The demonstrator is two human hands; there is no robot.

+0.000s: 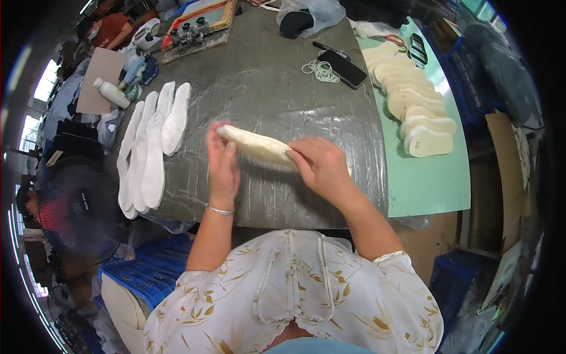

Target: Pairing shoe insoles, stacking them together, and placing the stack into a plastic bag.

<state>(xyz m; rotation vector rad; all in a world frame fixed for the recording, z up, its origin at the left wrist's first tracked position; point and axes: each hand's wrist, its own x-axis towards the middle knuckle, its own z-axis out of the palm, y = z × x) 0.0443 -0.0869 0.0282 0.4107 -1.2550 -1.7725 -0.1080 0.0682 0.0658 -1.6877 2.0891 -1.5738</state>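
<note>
One left hand (223, 168), one right hand (324, 168), one silver bracelet (220, 210). Held cream insole (256, 144): at least one, layers can't be told. White insoles (155, 162) on the left: four tips visible, overlapping. Cream insoles (433, 144) on the right: several overlapping, exact count unclear. One green sheet (421, 192). One phone (343, 69), one marker (330, 50), one cord tangle (322, 71), one pair of scissors (397, 42), one white bottle (112, 93). Blue crates (171, 262): at least three.
</note>
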